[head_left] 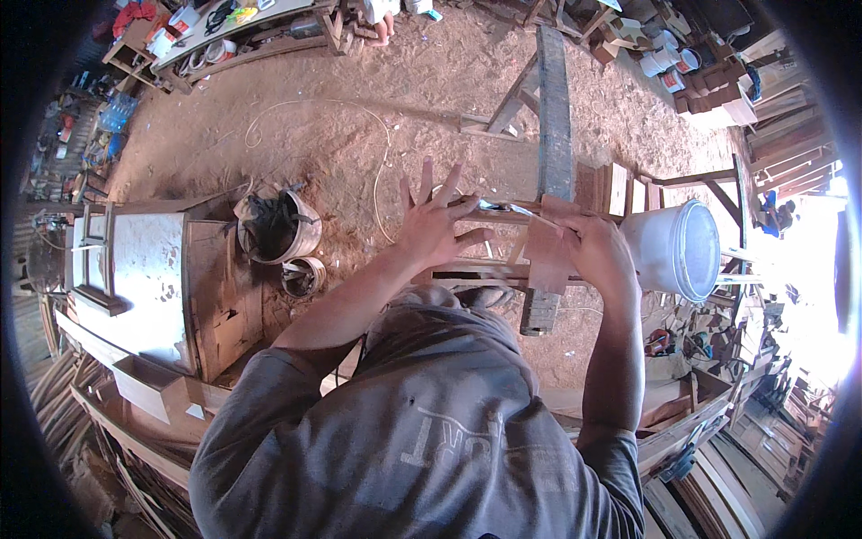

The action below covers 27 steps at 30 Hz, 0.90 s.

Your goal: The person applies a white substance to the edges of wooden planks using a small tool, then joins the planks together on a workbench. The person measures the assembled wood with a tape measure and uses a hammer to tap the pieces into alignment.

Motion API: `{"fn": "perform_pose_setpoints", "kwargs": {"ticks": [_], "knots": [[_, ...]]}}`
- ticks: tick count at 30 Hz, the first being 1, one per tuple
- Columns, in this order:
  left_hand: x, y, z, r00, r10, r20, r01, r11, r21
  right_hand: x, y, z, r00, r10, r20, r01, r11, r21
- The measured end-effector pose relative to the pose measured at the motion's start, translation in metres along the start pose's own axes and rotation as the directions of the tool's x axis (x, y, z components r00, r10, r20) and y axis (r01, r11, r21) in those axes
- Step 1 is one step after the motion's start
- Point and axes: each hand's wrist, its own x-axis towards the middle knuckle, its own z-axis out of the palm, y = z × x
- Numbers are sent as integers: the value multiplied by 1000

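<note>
My left hand [431, 223] is open, its fingers spread wide, above the left end of a wooden frame [489, 269] with narrow rails. My right hand [597, 247] is closed on a reddish-brown flat sheet [548, 253], which looks like sandpaper and drapes over the frame. Beneath the frame runs a long dark plank [555, 117], stretching away from me. A small pale-blue item [507, 208] lies by the far rail, between my hands; its kind is unclear. Just right of my right wrist is a white lidded bucket [660, 251].
On the left, a bucket of dark material [301, 238] and a smaller pail [303, 277] stand beside a worn white cabinet [148, 278]. A pale cord [382, 171] curves over the dirt floor. A cluttered bench [242, 36] stands far left, with a person's foot [382, 34] nearby.
</note>
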Motion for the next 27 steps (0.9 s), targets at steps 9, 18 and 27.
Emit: {"fn": "perform_pose_setpoints", "kwargs": {"ticks": [9, 18, 27], "knots": [[11, -3, -16, 995, 54, 87, -54, 999, -6, -19, 7, -5, 995, 38, -95, -28, 995, 98], [23, -2, -15, 976, 170, 133, -183, 979, 90, -37, -2, -16, 988, 118, -99, -101, 982, 163], [47, -2, -38, 906, 269, 325, -342, 920, 191, -52, 0, -19, 981, 104, -164, -70, 976, 205]]}}
